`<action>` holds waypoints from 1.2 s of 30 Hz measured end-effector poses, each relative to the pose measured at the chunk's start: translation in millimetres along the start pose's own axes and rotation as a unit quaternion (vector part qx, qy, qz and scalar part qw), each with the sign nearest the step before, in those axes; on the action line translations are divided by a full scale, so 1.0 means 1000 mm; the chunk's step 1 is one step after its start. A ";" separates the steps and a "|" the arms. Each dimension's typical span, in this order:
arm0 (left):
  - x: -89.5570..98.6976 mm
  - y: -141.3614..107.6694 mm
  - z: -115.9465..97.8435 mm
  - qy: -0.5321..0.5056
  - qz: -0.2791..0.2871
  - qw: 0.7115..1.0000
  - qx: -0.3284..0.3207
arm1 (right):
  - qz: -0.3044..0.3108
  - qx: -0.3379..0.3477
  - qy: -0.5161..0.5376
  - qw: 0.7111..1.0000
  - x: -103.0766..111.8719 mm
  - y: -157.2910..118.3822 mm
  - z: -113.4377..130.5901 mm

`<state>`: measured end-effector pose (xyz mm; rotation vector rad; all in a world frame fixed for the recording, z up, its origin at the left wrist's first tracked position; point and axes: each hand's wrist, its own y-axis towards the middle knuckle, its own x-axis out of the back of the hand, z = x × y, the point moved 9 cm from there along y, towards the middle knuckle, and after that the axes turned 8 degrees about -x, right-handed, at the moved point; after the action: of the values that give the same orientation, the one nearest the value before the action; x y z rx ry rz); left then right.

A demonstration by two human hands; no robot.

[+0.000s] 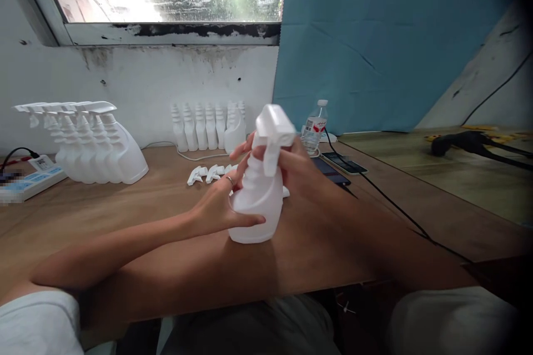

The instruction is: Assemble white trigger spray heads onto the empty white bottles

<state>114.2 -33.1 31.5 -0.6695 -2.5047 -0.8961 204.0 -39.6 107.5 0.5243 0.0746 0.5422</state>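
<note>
A brown tabletop (150,199) carries spray bottles (94,161) at frame left, trigger heads (197,173) and white bottles (210,132) mid-frame, a smartphone (344,162) right of centre.

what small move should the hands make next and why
Perhaps a small twist of the spray head by the right hand, which grips around its base while the left hand holds the bottle; whether the head is tight can't be seen.

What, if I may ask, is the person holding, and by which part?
A white spray bottle: the left hand holds its body, and the right hand grips around its spray head at the top.
</note>
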 end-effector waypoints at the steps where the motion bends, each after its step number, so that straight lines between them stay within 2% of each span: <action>1: -0.004 0.002 -0.002 0.006 0.050 0.999 -0.001 | -0.004 -0.014 0.028 1.000 -0.003 0.000 -0.006; 3: -0.004 0.006 -0.010 0.043 0.144 0.989 -0.012 | -0.034 -0.029 0.057 0.997 -0.003 -0.001 -0.016; 4: 0.004 0.009 -0.015 0.055 0.161 0.985 -0.016 | -0.051 -0.033 0.061 0.996 -0.002 -0.002 -0.018; 6: 0.034 0.020 -0.034 0.064 0.115 0.990 -0.050 | -0.069 -0.036 0.065 0.995 0.000 -0.003 -0.021; 9: 0.077 0.029 -0.079 0.036 -0.020 0.986 -0.160 | -0.062 -0.034 0.075 0.995 -0.006 -0.002 -0.020; 11: 0.087 0.027 -0.104 0.047 -0.069 0.972 -0.219 | -0.053 -0.032 0.081 0.995 -0.011 -0.002 -0.019; 14: 0.082 0.026 -0.122 0.101 -0.095 0.960 -0.243 | -0.029 -0.026 0.097 0.994 -0.019 -0.001 -0.020; 19: 0.084 0.033 -0.109 0.046 -0.093 0.969 -0.223 | 0.043 -0.017 0.155 0.987 -0.029 0.001 -0.023; 23: 0.089 0.037 -0.100 0.012 -0.097 0.971 -0.218 | 0.015 -0.024 0.147 0.989 -0.024 0.002 -0.026; 28: 0.086 0.034 -0.103 0.011 -0.115 0.970 -0.214 | 0.049 -0.026 0.152 0.987 -0.029 0.003 -0.024; 31: 0.086 0.033 -0.103 0.015 -0.109 0.972 -0.205 | 0.053 -0.019 0.124 0.991 -0.031 0.004 -0.021; 36: 0.088 0.032 -0.104 0.027 -0.106 0.972 -0.210 | 0.058 -0.033 0.139 0.988 -0.033 0.005 -0.021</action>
<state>81.6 -54.5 165.9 -0.4951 -2.3875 -1.5264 169.0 -43.3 89.2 0.3880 0.2927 0.7273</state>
